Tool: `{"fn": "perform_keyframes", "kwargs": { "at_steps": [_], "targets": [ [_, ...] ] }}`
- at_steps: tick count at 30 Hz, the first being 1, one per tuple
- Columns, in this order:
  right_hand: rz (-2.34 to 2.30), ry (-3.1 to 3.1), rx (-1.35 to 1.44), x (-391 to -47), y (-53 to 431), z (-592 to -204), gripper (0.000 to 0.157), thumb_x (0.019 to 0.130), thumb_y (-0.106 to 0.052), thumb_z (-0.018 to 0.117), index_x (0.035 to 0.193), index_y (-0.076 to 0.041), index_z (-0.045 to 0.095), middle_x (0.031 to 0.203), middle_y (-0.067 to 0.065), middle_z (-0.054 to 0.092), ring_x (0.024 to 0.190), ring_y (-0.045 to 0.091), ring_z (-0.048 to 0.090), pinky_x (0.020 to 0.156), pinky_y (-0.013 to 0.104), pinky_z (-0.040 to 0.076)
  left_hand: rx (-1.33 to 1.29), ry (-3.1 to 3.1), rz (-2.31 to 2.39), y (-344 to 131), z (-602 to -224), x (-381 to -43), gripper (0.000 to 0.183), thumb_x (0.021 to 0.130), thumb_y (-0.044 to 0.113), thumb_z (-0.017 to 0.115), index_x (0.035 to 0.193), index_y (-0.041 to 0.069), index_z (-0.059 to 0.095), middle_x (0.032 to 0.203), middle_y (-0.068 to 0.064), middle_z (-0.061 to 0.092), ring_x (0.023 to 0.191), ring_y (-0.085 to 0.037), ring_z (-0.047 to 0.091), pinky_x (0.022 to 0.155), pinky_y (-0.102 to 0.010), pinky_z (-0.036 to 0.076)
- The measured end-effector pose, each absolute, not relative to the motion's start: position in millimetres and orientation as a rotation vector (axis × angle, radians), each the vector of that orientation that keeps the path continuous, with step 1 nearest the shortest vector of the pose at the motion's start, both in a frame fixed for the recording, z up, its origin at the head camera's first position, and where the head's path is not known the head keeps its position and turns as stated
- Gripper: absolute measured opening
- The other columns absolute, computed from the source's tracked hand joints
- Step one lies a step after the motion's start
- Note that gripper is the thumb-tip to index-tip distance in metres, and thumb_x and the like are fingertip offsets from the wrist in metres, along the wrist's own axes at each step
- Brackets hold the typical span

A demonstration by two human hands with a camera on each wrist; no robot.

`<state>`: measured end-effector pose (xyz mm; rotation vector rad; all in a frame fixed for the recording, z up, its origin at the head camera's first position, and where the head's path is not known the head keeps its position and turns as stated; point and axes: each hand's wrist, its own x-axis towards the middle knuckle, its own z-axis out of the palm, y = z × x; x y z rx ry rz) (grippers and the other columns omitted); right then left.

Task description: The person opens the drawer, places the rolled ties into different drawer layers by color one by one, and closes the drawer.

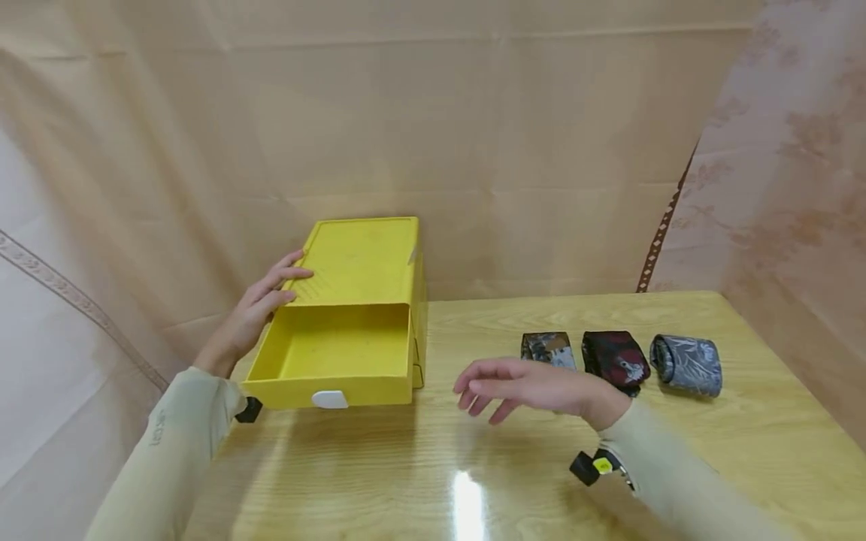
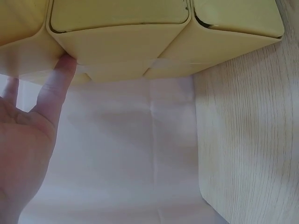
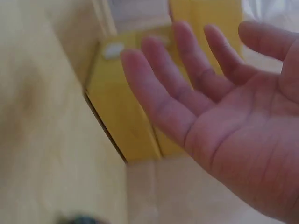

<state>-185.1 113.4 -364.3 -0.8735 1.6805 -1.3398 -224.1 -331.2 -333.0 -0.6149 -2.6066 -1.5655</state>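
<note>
A yellow drawer cabinet [image 1: 365, 255] stands on the wooden table with its top drawer [image 1: 365, 391] pulled out; the drawer's inside is bare and a white handle is on its front. My left hand [image 1: 260, 297] rests on the cabinet's top left edge, fingers lying over the top, and in the left wrist view a finger [image 2: 56, 88] touches the cabinet's side. My right hand [image 1: 528, 387] hovers right of the drawer with loose fingers and nothing in it. Behind it lie three rolled neckties: a grey-brown one [image 1: 546, 348], a dark red one [image 1: 612, 357] and a grey-blue one [image 1: 688, 366].
The wooden table [image 1: 365, 481] has its right edge beyond the neckties. A beige curtain [image 1: 541, 150] hangs close behind the table and cabinet, with pale patterned cloth [image 1: 798, 188] at the right. Black wrist camera mounts [image 1: 595, 466] sit at both sleeves.
</note>
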Motion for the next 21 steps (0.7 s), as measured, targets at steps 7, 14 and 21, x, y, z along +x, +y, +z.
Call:
{"fn": "perform_keyframes", "kwargs": {
  "at_steps": [7,14,21],
  "targets": [
    [-1.228,2.271,-0.801,-209.0,153.3,-368.5,0.034,0.101,-0.040,0.043,0.127,-0.020,0.052,0.126,-0.001,0.055,0.115,0.020,0.052,0.094,0.045,0.042,-0.692,-2.585,-1.613,-323.0,-342.3,-233.5,0.035,0.103,0.018,0.040,0.135,0.008,0.048,0.158,0.006,0.012,0.144,-0.024,0.007,0.102,-0.066,0.015],
    [-1.064,2.527,-0.843,-232.2,157.5,-382.7,0.038,0.100,-0.034,0.048,0.132,-0.013,0.050,0.131,0.005,0.053,0.121,0.025,0.049,0.098,0.048,0.039,-0.670,-2.615,-1.558,-339.9,-335.0,-226.3,0.036,0.103,0.023,0.038,0.136,0.010,0.048,0.158,0.006,0.012,0.143,-0.020,0.008,0.101,-0.065,0.016],
    [-1.009,2.549,-0.801,-257.8,160.5,-395.0,0.051,0.098,-0.026,0.054,0.143,-0.008,0.037,0.145,0.012,0.039,0.132,0.034,0.035,0.103,0.054,0.032,-0.632,-2.618,-1.548,-351.3,-325.1,-212.3,0.037,0.104,0.019,0.037,0.137,0.006,0.046,0.159,0.003,0.009,0.144,-0.021,0.006,0.106,-0.035,0.025]
  ]
}}
